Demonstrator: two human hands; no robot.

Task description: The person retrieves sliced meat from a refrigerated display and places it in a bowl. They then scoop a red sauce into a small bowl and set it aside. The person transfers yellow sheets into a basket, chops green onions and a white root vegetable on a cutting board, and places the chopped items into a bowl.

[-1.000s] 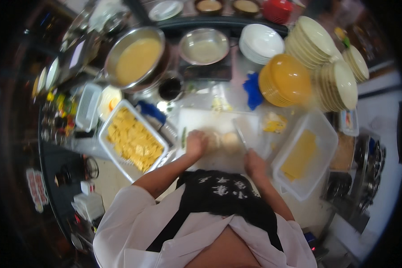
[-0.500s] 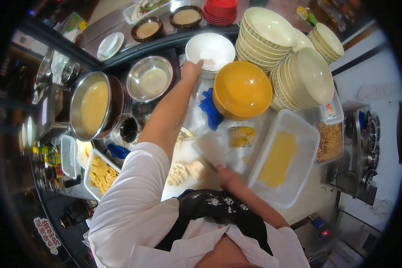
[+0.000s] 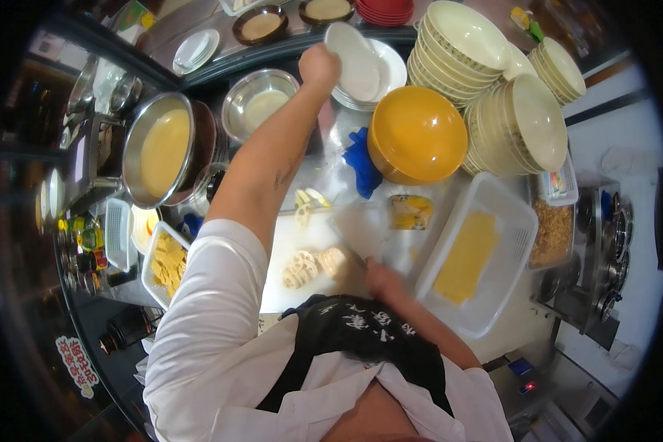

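Observation:
My left hand (image 3: 318, 65) is stretched far forward and grips a small white plate (image 3: 355, 60), tilted up off the stack of white plates (image 3: 387, 74) at the back. My right hand (image 3: 379, 278) stays close to my body, shut on the handle of a broad cleaver (image 3: 357, 230) whose blurred blade lies over the white cutting board (image 3: 298, 236). Just left of that hand sit a lotus root piece (image 3: 337, 260) and a fan of cut lotus root slices (image 3: 300, 270).
A stack of orange bowls (image 3: 418, 134) and tall stacks of cream bowls (image 3: 521, 119) stand at the right back. A white basket tray (image 3: 502, 221) lies right of the board. A pot of yellow liquid (image 3: 162, 147), a steel bowl (image 3: 256, 110) and a blue cloth (image 3: 359, 163) are nearby.
My left hand left the lotus root on the board, reached forward to the white plates and lifted one up. My right hand stayed at the board with the cleaver.

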